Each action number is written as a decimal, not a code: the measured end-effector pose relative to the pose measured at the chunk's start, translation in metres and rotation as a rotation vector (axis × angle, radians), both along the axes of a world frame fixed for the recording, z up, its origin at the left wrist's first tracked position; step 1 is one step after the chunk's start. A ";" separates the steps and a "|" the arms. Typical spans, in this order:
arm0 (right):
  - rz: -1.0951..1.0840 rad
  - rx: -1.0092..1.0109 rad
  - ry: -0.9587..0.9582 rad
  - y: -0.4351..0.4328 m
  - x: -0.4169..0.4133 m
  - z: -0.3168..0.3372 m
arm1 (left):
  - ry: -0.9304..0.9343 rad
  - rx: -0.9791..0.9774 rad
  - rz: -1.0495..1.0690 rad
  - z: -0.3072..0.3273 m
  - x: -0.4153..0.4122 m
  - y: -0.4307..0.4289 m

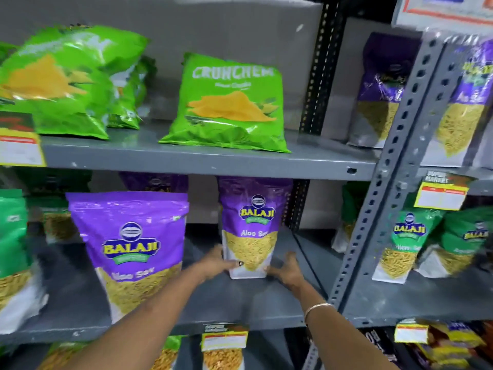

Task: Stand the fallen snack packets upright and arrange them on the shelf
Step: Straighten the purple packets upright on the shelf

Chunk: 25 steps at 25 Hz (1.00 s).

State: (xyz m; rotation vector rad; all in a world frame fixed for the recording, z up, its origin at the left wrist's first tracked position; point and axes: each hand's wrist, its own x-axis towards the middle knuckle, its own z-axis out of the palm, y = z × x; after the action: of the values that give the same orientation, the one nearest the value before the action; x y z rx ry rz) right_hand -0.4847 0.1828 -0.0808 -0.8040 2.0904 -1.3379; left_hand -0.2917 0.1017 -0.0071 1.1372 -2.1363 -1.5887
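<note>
A purple Aloo Sev packet (pixel 252 225) stands upright toward the back of the middle grey shelf (pixel 240 316). My left hand (pixel 217 261) holds its lower left edge, thumb across the front. My right hand (pixel 286 268) holds its lower right corner. A second, larger-looking purple Aloo Sev packet (pixel 130 247) stands upright at the shelf's front, left of my hands. Another purple packet (pixel 156 181) shows behind it, mostly hidden.
Green Crunchem chip bags (pixel 229 102) (pixel 66 81) stand on the shelf above. Green packets (pixel 12 249) (pixel 405 241) flank the middle shelf. A slotted grey upright (pixel 378 198) divides the racks. Price tags (pixel 442 194) (pixel 224 337) hang from shelf edges. More packets sit below.
</note>
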 end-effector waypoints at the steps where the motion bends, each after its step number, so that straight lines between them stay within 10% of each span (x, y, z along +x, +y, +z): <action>1: 0.045 -0.011 -0.035 -0.005 -0.010 -0.002 | 0.134 -0.006 0.099 -0.007 -0.017 -0.007; 7: 0.186 -0.198 -0.364 -0.045 -0.039 -0.031 | 0.275 0.028 0.324 -0.040 -0.061 -0.028; 25: 0.152 -0.114 -0.165 0.054 0.009 -0.007 | -0.156 -0.237 0.280 -0.042 -0.016 0.035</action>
State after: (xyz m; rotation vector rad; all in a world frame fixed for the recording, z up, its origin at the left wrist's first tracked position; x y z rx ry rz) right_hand -0.4762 0.2370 -0.0879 -0.8507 1.8032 -1.3998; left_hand -0.3079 0.1364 -0.0486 1.4415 -2.0774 -1.1284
